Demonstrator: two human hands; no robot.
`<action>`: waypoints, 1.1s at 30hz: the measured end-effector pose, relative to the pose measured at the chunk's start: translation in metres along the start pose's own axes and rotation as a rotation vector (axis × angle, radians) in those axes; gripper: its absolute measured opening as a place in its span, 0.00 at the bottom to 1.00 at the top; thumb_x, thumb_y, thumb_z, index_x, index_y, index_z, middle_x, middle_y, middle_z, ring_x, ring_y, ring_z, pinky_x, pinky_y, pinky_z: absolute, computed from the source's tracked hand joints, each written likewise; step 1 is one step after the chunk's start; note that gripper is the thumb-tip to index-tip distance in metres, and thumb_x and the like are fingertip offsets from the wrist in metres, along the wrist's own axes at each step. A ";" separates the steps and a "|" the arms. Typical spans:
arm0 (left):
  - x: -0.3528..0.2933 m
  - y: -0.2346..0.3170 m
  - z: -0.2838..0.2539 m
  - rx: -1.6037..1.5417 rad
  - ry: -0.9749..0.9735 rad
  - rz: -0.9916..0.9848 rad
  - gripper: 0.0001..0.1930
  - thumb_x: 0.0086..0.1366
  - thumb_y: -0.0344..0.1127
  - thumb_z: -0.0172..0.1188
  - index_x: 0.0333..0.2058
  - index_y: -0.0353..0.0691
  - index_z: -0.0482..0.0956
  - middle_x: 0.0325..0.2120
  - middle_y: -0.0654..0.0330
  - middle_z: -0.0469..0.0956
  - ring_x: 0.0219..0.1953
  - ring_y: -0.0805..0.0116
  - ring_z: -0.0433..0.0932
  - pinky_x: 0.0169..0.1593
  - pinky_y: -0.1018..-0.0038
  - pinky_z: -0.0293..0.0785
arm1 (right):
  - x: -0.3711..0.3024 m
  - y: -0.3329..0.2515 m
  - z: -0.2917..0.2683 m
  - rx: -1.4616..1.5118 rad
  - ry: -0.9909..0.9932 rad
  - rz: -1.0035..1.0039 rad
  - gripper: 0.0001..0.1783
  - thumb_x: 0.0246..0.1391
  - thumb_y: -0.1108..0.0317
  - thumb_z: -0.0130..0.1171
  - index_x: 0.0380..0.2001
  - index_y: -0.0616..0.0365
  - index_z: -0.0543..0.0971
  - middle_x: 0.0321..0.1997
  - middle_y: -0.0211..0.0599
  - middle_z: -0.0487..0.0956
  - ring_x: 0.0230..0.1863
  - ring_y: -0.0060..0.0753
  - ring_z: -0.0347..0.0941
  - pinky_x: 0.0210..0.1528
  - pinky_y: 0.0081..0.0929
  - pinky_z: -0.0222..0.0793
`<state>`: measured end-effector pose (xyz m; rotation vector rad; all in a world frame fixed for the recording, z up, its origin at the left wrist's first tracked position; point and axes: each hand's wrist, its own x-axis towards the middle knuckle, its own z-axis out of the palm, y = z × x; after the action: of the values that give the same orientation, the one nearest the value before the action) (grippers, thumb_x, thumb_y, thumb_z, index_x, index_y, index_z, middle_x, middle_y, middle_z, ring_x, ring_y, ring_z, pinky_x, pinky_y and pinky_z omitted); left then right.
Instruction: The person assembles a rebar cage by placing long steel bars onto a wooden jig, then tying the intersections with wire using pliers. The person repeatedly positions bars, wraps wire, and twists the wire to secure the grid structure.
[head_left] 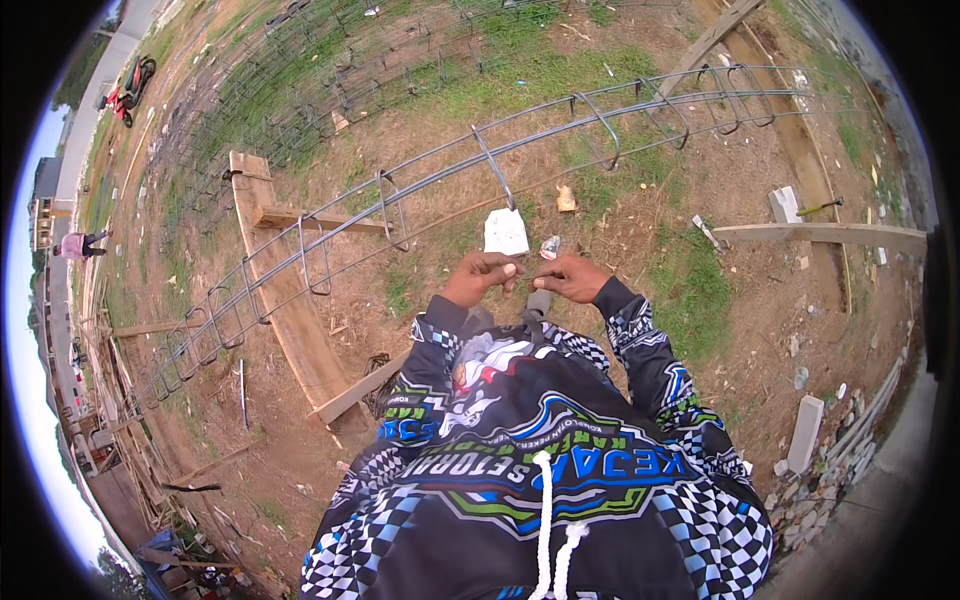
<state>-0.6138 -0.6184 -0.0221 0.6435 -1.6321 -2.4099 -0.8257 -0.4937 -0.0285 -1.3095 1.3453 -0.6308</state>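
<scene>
My left hand [481, 278] and my right hand [570, 277] are close together in front of my body, a small gap between them. Thumb and fingers are pinched together on each; whatever lies between them is too small to make out. Just beyond my left hand, a white flat-sided piece [506, 232] lies on the ground. A small crumpled wrapper [550, 247] is near my right fingertips. Past both hands, a long rebar cage [490, 160] with square stirrups stretches from lower left to upper right, touched by neither hand.
A wooden plank support [285, 290] stands under the cage at left. At right are a timber beam [830, 234], a hammer [822, 208] and a pale block [805, 433]. More rebar cages [330, 90] lie beyond. A person [80, 245] and red motorcycle [126, 92] are far left.
</scene>
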 end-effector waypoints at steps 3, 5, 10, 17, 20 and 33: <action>0.015 -0.009 -0.006 0.061 0.207 -0.015 0.12 0.66 0.36 0.58 0.40 0.31 0.81 0.28 0.56 0.81 0.31 0.68 0.80 0.37 0.72 0.74 | 0.011 -0.006 0.006 -0.068 0.103 0.053 0.19 0.58 0.53 0.53 0.37 0.58 0.83 0.36 0.46 0.82 0.37 0.43 0.77 0.44 0.37 0.70; 0.023 -0.012 -0.013 0.311 0.420 0.072 0.13 0.65 0.37 0.59 0.41 0.32 0.81 0.31 0.54 0.82 0.34 0.65 0.81 0.40 0.70 0.74 | 0.025 0.010 0.008 -0.006 0.232 0.131 0.17 0.55 0.56 0.54 0.34 0.57 0.84 0.33 0.46 0.82 0.36 0.45 0.78 0.43 0.38 0.71; 0.033 0.004 -0.054 0.985 0.727 0.202 0.15 0.62 0.39 0.61 0.43 0.36 0.81 0.36 0.50 0.83 0.36 0.59 0.82 0.43 0.67 0.74 | 0.081 0.059 0.031 -0.053 0.447 0.349 0.15 0.53 0.59 0.54 0.29 0.55 0.86 0.29 0.46 0.82 0.32 0.45 0.78 0.38 0.38 0.71; 0.060 0.031 -0.097 1.095 0.578 -0.081 0.18 0.65 0.45 0.58 0.36 0.33 0.83 0.30 0.52 0.83 0.30 0.62 0.82 0.36 0.68 0.75 | 0.138 0.043 0.046 0.133 0.792 0.299 0.17 0.57 0.56 0.53 0.34 0.56 0.85 0.29 0.45 0.81 0.34 0.40 0.78 0.41 0.32 0.71; 0.083 0.012 -0.124 0.904 0.377 -0.172 0.22 0.67 0.50 0.55 0.38 0.31 0.82 0.30 0.51 0.83 0.26 0.64 0.81 0.34 0.69 0.75 | 0.129 0.036 0.050 0.211 0.886 0.212 0.19 0.60 0.55 0.51 0.39 0.58 0.82 0.32 0.43 0.81 0.36 0.36 0.77 0.42 0.32 0.70; 0.145 0.010 -0.091 0.376 0.158 -0.332 0.25 0.63 0.50 0.61 0.35 0.26 0.82 0.26 0.52 0.82 0.24 0.66 0.82 0.22 0.75 0.77 | 0.129 0.018 0.073 0.201 1.150 0.282 0.15 0.62 0.61 0.49 0.40 0.58 0.80 0.36 0.49 0.81 0.40 0.50 0.77 0.43 0.38 0.70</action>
<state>-0.7047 -0.7522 -0.0785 1.2201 -2.0644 -2.1873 -0.7368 -0.5861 -0.1061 -0.5073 2.2348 -1.3736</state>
